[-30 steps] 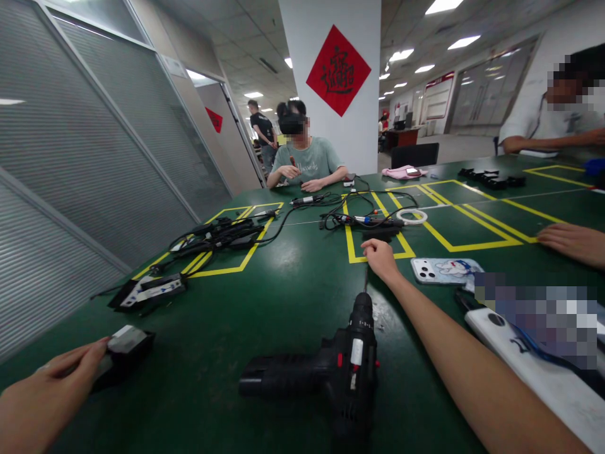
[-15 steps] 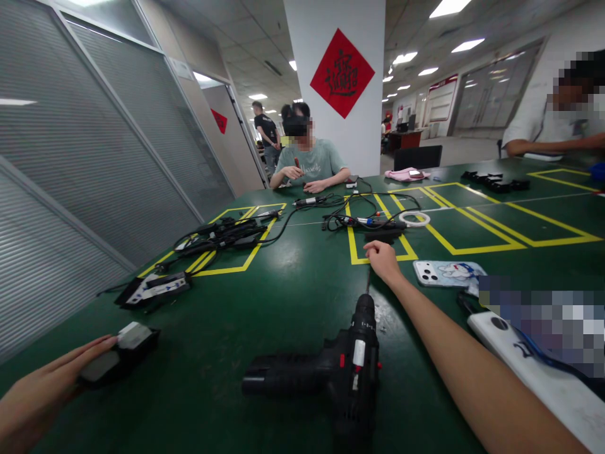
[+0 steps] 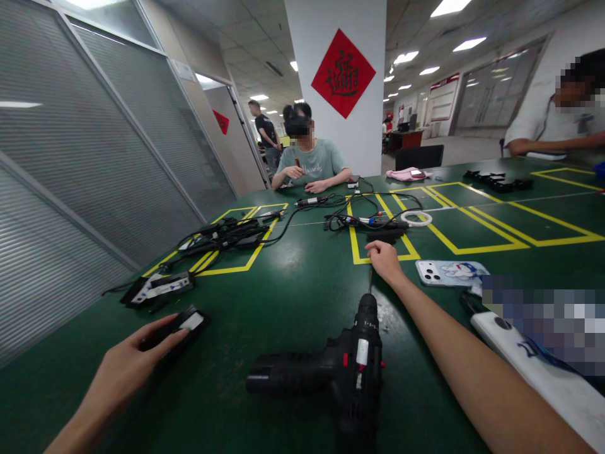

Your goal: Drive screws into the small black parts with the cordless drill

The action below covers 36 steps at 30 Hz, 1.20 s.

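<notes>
- Left hand (image 3: 123, 359): black box (image 3: 196, 316) held between thumb and fingers.
- Right hand (image 3: 386, 261): curled near bit (image 3: 371, 282); whether holding anything, cannot tell.
- Drill (image 3: 362, 362): lying on table (image 3: 288, 309).

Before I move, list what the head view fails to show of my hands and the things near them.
All in the head view:
Black case: its near part is hidden by the left hand.
Right hand: its curled fingers hide whether anything is held.
Drill: its rear end is cut off by the bottom edge.
</notes>
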Each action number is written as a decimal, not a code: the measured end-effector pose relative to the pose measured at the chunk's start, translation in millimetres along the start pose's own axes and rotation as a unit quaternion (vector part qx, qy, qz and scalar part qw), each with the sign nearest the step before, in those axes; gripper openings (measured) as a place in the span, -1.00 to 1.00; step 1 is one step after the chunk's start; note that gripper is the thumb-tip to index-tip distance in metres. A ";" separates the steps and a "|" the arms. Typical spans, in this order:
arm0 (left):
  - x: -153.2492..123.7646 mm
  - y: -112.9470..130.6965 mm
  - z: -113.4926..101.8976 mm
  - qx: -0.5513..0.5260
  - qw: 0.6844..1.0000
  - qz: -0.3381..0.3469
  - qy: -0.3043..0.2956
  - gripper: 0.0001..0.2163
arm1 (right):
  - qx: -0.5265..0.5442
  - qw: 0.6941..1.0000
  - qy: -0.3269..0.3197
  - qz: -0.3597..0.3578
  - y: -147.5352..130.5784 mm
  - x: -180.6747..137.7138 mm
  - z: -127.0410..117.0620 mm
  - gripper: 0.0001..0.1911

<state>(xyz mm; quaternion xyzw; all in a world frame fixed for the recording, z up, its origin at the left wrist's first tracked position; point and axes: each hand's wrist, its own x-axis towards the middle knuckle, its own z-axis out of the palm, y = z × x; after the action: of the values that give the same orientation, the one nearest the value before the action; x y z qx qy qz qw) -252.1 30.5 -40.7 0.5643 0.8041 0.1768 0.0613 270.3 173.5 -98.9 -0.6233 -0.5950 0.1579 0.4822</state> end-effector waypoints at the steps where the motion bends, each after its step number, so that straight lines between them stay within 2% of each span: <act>1: 2.2 17.0 4.3 -0.023 1.000 0.005 -0.019 -0.44 | 0.001 1.000 -0.002 -0.001 -0.1 -0.3 -0.1 -0.69; 5: 13.2 96.4 25.7 -0.122 0.978 0.142 -0.097 -0.43 | 0.009 1.000 -0.006 -0.006 -2.5 1.3 -1.2 -0.70; 7: 18.6 137.2 42.1 -0.164 0.964 0.185 -0.095 -0.41 | 0.015 1.000 -0.015 -0.003 -7.6 3.3 -1.6 -0.70; 9: 23.6 175.3 61.3 -0.202 0.939 0.254 -0.116 -0.41 | 0.029 0.999 -0.043 -0.005 -16.5 4.5 -0.7 -0.70; 11: 27.9 209.5 80.8 -0.219 0.920 0.295 -0.135 -0.44 | 0.049 0.994 -0.095 -0.025 -28.0 3.5 2.3 -0.69; 16: 32.5 277.2 121.9 -0.250 0.867 0.394 -0.175 -0.50 | 0.055 0.975 -0.195 -0.089 -50.8 -4.6 11.8 -0.39; 18: 32.5 296.2 133.6 -0.259 0.847 0.426 -0.182 -0.52 | 0.043 0.970 -0.215 -0.108 -52.9 -5.2 11.1 -0.43; 21: 33.1 314.3 143.3 -0.265 0.823 0.466 -0.188 -0.51 | 0.030 0.966 -0.223 -0.129 -49.4 -1.9 5.1 -0.57; 25: 34.5 322.5 142.9 -0.257 0.805 0.499 -0.192 -0.51 | 0.043 0.967 -0.213 -0.137 -41.2 2.9 0.2 -0.58; 31: 34.4 323.7 137.8 -0.229 0.804 0.515 -0.189 -0.55 | 0.099 0.960 -0.229 -0.129 -34.3 2.4 3.9 -0.51; 34: 28.8 318.9 129.3 -0.215 0.812 0.511 -0.181 -0.40 | 0.119 0.958 -0.237 -0.109 -31.5 1.4 4.7 -0.42; 36: 17.1 310.1 114.9 -0.208 0.822 0.501 -0.170 -0.32 | 0.115 0.961 -0.236 -0.088 -30.0 1.2 4.3 -0.35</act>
<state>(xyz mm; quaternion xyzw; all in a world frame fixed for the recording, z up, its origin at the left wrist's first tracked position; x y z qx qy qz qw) 50.8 164.3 -36.2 0.8845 0.3312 0.2478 0.2157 249.5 171.2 -76.8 -0.4541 -0.7221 0.3252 0.4082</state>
